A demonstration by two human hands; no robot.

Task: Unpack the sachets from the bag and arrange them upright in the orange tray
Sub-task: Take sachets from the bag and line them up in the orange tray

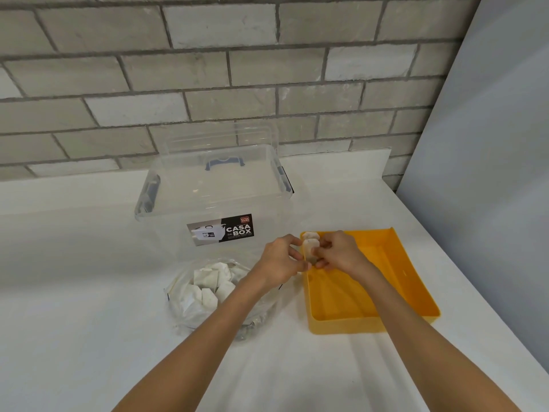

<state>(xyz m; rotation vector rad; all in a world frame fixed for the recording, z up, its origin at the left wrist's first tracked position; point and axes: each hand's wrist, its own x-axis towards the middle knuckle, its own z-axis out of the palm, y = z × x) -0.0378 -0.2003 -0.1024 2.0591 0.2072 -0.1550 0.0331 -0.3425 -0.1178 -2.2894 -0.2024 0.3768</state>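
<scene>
An orange tray [398, 281] sits on the white counter at the right. Both hands meet over its near-left corner. My left hand [279, 257] and my right hand [338, 252] pinch a small white sachet [310, 248] from either side, holding it upright at the tray's left wall. Another sachet [311, 235] stands upright just behind it in the far-left corner. A clear plastic bag [181, 304] lies open to the left of the tray, under my left forearm, with several white sachets [208, 283] heaped inside.
A clear plastic storage box [214, 203] with blue latches and a "CASA BOX" label stands behind the bag. A grey brick wall runs along the back. A pale panel [487, 144] closes off the right side past the counter edge.
</scene>
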